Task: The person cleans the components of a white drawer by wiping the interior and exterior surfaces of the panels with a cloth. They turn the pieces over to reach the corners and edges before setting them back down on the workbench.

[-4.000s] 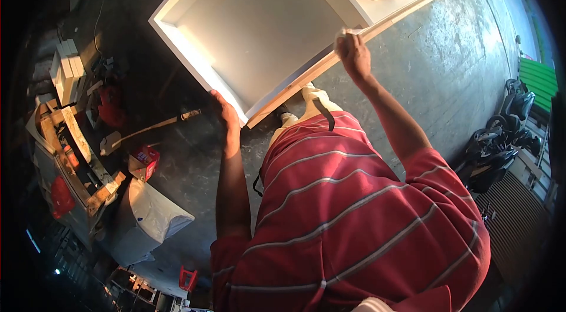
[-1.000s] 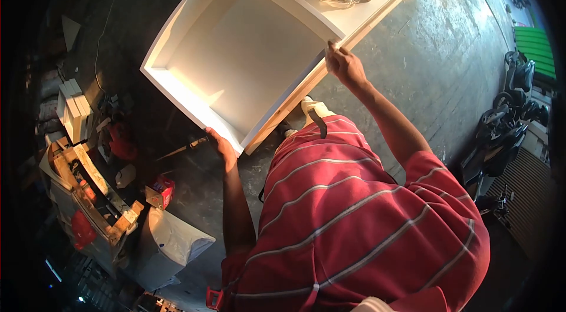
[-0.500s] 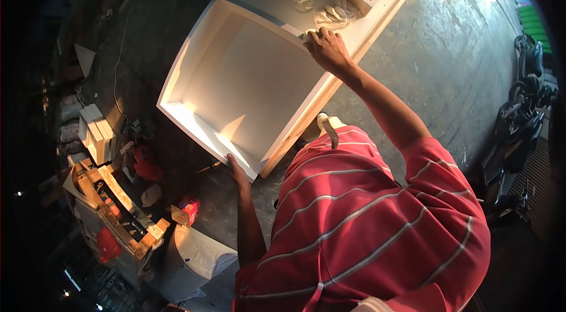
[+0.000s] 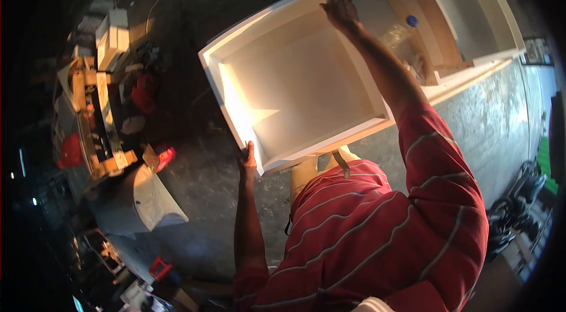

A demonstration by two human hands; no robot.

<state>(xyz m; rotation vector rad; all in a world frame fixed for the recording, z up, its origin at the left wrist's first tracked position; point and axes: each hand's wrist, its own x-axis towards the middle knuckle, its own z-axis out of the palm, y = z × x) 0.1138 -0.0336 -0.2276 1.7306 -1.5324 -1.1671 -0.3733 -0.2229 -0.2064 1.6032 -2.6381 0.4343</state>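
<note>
A white open wooden box, like a drawer [image 4: 295,70], lies tilted in view, its inside facing up. My left hand [image 4: 247,157] is closed around its near left corner, thumb up along the rim. At the far right corner, my right hand [image 4: 342,12] rests on the rim with its fingers bent; what lies under them is hidden. Beyond my right forearm lies a clear plastic bottle [image 4: 396,36] with a blue cap. A crumpled pale item [image 4: 417,67], partly hidden by the arm, is close to it.
Another white wooden box [image 4: 466,11] stands to the right on the same support. At left are a wooden frame [image 4: 97,117] and stacked pale wooden pieces [image 4: 112,40]. A pale covered surface [image 4: 156,197] stands lower left. Motorcycles [image 4: 519,206] are at far right.
My view has turned, so the box appears swung round. My right hand has moved along the side rim to the far corner. The pale piece at its fingers earlier is out of sight.
</note>
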